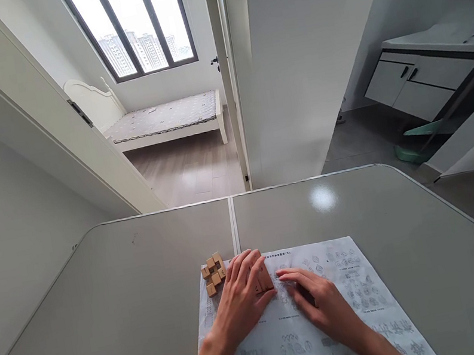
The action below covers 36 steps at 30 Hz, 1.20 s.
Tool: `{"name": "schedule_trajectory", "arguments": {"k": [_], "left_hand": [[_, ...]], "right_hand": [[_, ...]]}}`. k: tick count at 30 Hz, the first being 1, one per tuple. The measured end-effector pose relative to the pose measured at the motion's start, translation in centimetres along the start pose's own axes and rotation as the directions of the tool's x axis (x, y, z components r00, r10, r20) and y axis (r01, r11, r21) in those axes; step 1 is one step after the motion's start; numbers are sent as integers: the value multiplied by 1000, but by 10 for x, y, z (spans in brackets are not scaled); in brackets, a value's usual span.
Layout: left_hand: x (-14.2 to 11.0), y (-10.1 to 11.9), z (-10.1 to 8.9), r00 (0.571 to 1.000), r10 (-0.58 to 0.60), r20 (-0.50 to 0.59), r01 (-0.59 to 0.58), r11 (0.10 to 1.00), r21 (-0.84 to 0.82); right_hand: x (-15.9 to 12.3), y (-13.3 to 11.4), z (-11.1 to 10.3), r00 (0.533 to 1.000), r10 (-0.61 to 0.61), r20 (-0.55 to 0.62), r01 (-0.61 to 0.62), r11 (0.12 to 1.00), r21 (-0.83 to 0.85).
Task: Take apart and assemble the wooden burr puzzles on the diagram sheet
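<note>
My left hand (243, 297) rests on a printed paper sheet (354, 279), its fingers curled round a small stack of wooden blocks (263, 279) that it grips from the left. My right hand (321, 300) lies to the right of that stack, fingers stretched toward it, fingertips touching or nearly touching the blocks. A loose cluster of wooden block pieces (213, 271) lies just left of my left hand at the sheet's top left corner.
The sheet lies on a grey folding table (102, 297) with a seam down its middle. Beyond the table's far edge are a white door, a bedroom with a bed (164, 120) and window, and at right a vanity cabinet (421, 80).
</note>
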State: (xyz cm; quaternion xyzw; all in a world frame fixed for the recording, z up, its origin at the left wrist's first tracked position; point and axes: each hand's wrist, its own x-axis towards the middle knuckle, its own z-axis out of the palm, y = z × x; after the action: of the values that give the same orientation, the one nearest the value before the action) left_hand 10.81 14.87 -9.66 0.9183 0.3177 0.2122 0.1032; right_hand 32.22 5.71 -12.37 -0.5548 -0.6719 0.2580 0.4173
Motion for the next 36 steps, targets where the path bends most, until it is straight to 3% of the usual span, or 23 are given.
{"name": "schedule_trajectory", "arguments": {"k": [3, 7, 11, 36], "left_hand": [[-14, 10, 0, 997, 45, -62, -46, 999, -14], [-33, 19, 2, 994, -17, -110, 11, 998, -54], [-43, 19, 1, 993, 3, -122, -13, 997, -82], [-45, 18, 3, 981, -46, -188, 30, 996, -87]], "right_hand": [[1, -2, -1, 1000, 21, 0, -21, 999, 30], [2, -4, -1, 999, 47, 10, -47, 997, 59], [2, -6, -3, 997, 79, 25, -81, 993, 83], [0, -2, 0, 996, 81, 20, -83, 992, 90]]}}
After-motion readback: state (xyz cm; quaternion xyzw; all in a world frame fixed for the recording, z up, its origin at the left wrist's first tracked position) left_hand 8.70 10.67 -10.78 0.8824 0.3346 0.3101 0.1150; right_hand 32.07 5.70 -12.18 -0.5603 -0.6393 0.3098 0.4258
